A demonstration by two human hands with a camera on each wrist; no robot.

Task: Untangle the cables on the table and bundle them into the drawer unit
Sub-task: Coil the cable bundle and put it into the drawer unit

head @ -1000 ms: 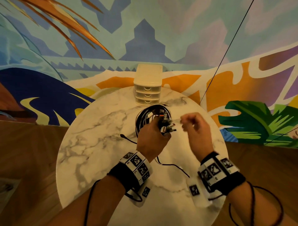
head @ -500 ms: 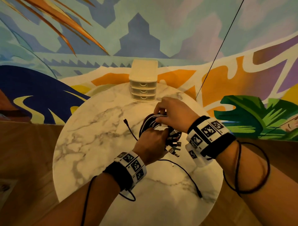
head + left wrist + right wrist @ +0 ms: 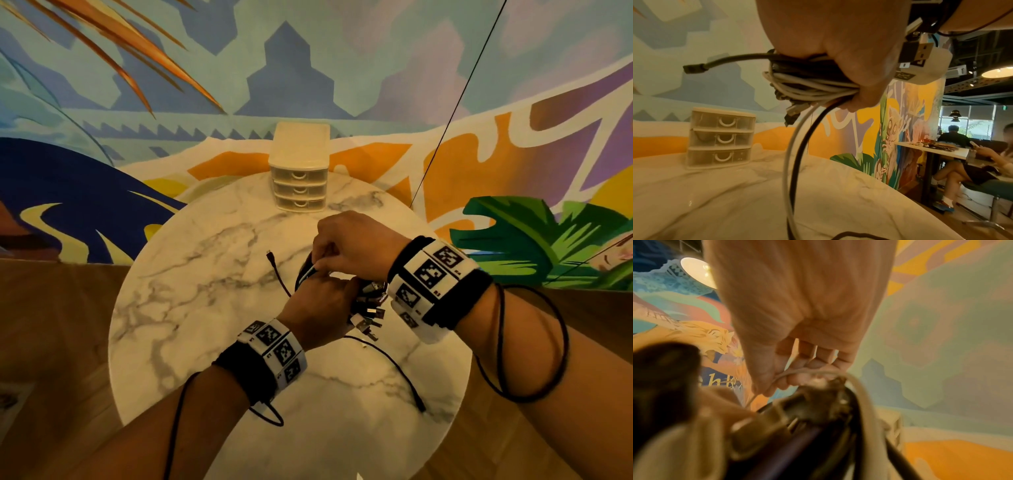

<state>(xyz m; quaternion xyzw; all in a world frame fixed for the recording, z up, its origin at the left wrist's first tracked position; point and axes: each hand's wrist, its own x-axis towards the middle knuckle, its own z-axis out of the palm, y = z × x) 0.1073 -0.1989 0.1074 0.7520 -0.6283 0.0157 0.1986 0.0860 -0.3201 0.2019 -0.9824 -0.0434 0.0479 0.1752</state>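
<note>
My left hand [image 3: 318,308] grips one cable bundle [image 3: 809,84]; my right hand [image 3: 352,246] pinches its white strand [image 3: 797,372]. One drawer unit [image 3: 299,168] with three drawers.

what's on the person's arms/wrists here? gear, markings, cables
Both forearms are bare, no sleeves. The left wrist band and the right wrist band each pair a black strap with white blocks printed with square black-and-white fiducial markers. A thin black cable runs back from the left band along the forearm; a black cable loops around the right forearm. No gloves or rings visible.
</note>
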